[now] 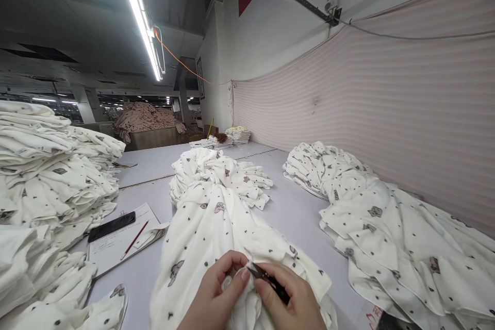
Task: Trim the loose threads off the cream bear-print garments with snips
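A white printed garment (201,247), dotted with small dark marks and animal figures, lies bunched on the table in front of me. My left hand (221,293) pinches a bit of its fabric between thumb and fingers. In my right hand (292,294) are small black thread snips (275,284), their tip close to the left fingertips at the pinched cloth. The blades are too small to tell whether they touch a thread. Behind the garment, a gathered bundle of the same cloth (228,170) sits on the table.
Tall stacks of similar cloth (50,180) rise at left, another long pile (382,216) at right. A phone (112,227) and a pencil (134,240) lie on a paper pad (108,255). Folded pieces (237,135) stand at the table's far end. A striped sheet (367,98) covers the right wall.
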Available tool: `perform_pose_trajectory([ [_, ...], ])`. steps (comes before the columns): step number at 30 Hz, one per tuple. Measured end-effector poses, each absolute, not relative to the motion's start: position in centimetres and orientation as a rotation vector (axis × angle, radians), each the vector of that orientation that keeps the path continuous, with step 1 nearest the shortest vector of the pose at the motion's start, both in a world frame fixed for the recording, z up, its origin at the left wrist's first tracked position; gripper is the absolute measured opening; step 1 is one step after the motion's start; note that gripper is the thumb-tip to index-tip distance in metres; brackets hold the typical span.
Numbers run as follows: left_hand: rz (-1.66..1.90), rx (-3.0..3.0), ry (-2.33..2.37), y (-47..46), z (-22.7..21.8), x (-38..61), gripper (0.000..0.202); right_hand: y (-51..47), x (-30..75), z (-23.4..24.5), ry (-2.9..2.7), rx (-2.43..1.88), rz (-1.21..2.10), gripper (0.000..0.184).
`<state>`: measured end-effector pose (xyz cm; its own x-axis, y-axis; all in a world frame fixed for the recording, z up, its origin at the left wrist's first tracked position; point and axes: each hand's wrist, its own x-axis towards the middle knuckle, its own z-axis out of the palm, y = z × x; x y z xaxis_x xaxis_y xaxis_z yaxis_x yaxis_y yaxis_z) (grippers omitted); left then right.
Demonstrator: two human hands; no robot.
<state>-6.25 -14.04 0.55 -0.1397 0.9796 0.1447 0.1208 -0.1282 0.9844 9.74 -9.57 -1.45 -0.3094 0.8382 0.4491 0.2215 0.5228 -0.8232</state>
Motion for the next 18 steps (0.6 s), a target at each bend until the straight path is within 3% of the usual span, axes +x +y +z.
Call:
perform_pose_trajectory([
  [7, 1.271, 1.374, 1.379, -14.0, 0.8, -6.5, 0.029, -9.1, 9.8, -0.6, -1.859, -0.876, 0.871, 0.021],
  [18, 1.221, 1.528, 1.467, -13.9, 2.0, -6.0, 0.024, -8.5, 10.0, -1.0, -1.57, -0.807, 1.379, 0.034],
])
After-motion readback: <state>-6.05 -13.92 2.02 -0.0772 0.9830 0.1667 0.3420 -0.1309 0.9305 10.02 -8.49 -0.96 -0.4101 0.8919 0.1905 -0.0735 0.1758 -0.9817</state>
